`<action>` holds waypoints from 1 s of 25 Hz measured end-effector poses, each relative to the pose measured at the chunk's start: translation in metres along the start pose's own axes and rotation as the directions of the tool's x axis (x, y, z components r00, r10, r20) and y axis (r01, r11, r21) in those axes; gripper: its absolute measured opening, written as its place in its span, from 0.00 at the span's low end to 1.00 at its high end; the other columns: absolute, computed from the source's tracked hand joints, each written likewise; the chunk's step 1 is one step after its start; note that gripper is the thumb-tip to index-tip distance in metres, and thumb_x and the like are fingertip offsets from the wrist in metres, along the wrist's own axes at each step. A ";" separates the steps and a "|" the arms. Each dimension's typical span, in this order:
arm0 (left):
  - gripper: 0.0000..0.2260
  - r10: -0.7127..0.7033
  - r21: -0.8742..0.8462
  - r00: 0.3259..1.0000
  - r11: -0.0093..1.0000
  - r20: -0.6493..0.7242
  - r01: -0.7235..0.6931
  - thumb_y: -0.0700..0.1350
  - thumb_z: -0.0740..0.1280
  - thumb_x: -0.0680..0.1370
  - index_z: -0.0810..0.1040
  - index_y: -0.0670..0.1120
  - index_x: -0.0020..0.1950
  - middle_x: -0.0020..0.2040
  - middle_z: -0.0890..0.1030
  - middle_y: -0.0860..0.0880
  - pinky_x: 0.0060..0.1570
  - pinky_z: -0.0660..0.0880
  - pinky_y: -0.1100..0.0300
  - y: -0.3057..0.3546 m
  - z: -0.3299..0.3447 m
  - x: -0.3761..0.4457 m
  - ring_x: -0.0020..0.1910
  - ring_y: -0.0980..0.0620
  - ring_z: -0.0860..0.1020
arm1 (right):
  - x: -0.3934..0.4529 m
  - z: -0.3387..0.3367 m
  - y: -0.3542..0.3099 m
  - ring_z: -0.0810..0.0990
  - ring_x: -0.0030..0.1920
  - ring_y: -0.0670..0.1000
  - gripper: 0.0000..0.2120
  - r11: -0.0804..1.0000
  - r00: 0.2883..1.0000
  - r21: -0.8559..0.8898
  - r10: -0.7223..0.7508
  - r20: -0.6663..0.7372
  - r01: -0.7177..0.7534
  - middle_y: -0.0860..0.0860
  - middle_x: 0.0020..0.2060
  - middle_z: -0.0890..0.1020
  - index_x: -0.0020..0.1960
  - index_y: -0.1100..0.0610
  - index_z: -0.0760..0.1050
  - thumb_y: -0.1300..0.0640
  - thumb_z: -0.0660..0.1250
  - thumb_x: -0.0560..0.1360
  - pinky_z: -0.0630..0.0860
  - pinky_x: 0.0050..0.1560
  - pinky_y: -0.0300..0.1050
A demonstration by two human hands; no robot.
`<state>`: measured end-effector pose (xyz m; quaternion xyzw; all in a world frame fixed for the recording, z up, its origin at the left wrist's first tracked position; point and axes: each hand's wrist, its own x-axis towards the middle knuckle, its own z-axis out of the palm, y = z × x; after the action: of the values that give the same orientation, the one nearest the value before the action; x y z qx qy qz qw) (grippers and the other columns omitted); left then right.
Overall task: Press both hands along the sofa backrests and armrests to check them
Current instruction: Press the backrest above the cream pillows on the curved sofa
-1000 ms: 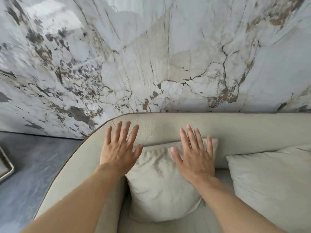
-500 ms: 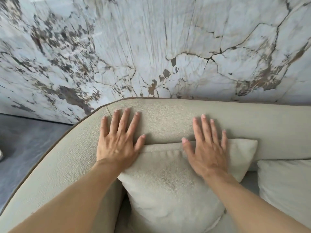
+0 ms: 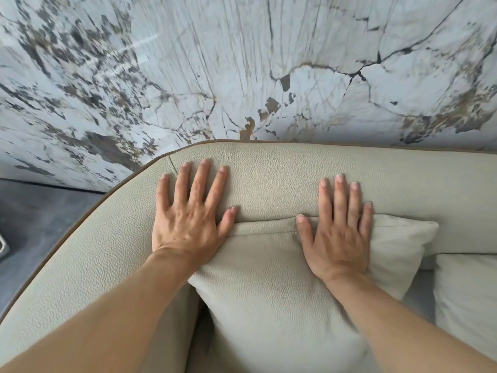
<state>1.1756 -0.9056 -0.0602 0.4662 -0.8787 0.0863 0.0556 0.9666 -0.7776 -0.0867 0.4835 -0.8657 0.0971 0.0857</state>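
Marble-patterned wall panelling (image 3: 242, 63) fills the background: a pale, glossy face crossed by dark veins and brown-grey blotches, meeting a dull grey floor (image 3: 35, 211) at lower left. Against the wall stands the sofa, upholstered in beige pebbled leather with a brown piped edge along its outer rim. Its backrest (image 3: 295, 179) runs straight across the view from the right, then curves at the corner into the armrest (image 3: 80, 265), which sweeps down toward the lower left.

Left hand (image 3: 188, 222) — flat, palm down, fingers spread wide — lies on the rounded corner where backrest becomes armrest; its thumb tip touches the top seam of a cushion (image 3: 269, 292). Right hand (image 3: 338, 238) — also flat, fingers extended and only slightly parted — rests half on that cushion's upper edge, with the fingertips reaching onto the backrest leather. Neither hand grips or pinches anything. Both bare forearms enter from the bottom of the view.

The cushion is square, in the same grained beige material, and leans upright against the backrest between the two arms. A second cushion (image 3: 468, 297), paler and of a finer weave, sits just beside it at the right edge, partly out of view. A pale-framed object shows at the far left edge on the floor; what it is cannot be told. No container, label or writing can be read anywhere.
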 end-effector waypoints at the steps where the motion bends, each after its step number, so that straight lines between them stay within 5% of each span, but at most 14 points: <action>1: 0.31 0.004 0.002 1.000 1.000 -0.005 -0.004 0.65 0.46 0.78 0.53 0.52 0.78 0.77 0.61 0.46 0.72 0.53 0.38 0.000 0.001 0.005 0.75 0.40 0.59 | 0.004 0.003 0.000 0.44 0.77 0.57 0.36 1.000 1.000 0.000 0.003 -0.007 -0.003 0.53 0.79 0.48 0.78 0.51 0.44 0.38 0.49 0.76 0.45 0.74 0.62; 25: 0.31 0.057 0.024 0.998 0.998 -0.036 -0.056 0.64 0.49 0.77 0.56 0.51 0.77 0.76 0.62 0.44 0.71 0.54 0.37 -0.010 0.018 0.104 0.74 0.39 0.60 | 0.084 0.041 -0.010 0.45 0.77 0.58 0.35 0.996 0.988 0.041 0.079 -0.134 -0.074 0.54 0.78 0.50 0.78 0.52 0.45 0.38 0.49 0.76 0.43 0.74 0.63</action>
<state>1.1254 -0.9984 -0.0582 0.4401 -0.8894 0.1063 0.0639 0.9292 -0.8621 -0.1053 0.4436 -0.8740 0.1484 0.1319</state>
